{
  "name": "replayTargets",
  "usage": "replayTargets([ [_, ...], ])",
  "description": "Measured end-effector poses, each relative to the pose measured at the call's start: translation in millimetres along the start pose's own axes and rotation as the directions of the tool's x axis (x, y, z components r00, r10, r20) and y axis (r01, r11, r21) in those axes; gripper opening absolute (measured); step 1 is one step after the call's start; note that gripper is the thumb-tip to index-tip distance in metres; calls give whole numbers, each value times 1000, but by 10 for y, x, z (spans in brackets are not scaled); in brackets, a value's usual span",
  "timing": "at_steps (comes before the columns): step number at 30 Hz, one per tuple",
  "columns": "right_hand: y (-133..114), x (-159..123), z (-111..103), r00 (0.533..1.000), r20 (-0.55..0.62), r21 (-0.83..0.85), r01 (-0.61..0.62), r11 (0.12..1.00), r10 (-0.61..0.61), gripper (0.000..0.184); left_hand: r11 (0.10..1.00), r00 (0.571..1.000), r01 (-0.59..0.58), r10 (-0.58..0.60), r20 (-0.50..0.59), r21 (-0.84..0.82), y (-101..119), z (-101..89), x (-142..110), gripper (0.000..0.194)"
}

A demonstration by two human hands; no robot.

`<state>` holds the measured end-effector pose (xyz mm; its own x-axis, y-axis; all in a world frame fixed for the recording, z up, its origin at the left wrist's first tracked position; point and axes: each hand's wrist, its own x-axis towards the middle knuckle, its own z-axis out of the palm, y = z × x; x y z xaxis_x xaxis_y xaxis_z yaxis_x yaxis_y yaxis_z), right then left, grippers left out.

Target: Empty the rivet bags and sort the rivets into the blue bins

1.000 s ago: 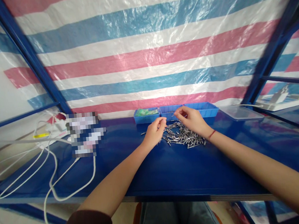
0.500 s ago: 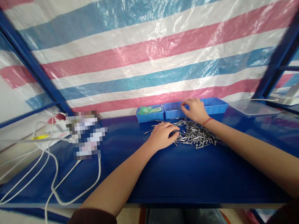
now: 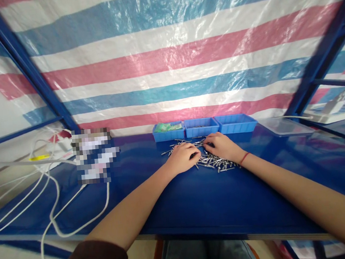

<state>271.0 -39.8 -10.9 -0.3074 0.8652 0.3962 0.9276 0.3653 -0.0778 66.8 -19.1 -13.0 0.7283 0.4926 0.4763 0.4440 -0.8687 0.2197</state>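
A loose pile of silver blind rivets [image 3: 213,161] lies on the blue table. My left hand [image 3: 182,157] is at the pile's left side, fingers bent and thumb drawn close to the index finger; whatever is between the tips cannot be made out. Over the right part of the pile, my right hand [image 3: 224,146] curls downward with thumb and fingers close together, and its grip is hidden. Just behind the hands stands the middle blue bin [image 3: 202,131], with a few small metal pieces inside. The right blue bin [image 3: 237,127] shows only its bare interior.
At the left of the row, a blue bin [image 3: 168,136] holds green-and-clear packets. A clear flat lid [image 3: 287,126] lies to the right. White cables [image 3: 55,220] loop across the table's left side near a pixelated object [image 3: 94,156]. A striped sheet [image 3: 166,61] hangs behind.
My right hand has come down from the middle bin to the rivet pile. My left hand stays at the pile, its thumb and index finger closer together. The view has shifted slightly.
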Motion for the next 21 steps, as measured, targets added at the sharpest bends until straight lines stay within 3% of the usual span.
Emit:
replayTargets([
  [9, -33, -16, -39, 1000, -8, 26, -29, 999, 29, 23, 999, 1000, -12, 11, -20, -46, -15, 48, 11, 23],
  [21, 34, -8, -21, 990, -98, 42, -96, 995, 100, 29, 987, 995, 96, -92, -35, 131, -96, -45, 243, 25],
])
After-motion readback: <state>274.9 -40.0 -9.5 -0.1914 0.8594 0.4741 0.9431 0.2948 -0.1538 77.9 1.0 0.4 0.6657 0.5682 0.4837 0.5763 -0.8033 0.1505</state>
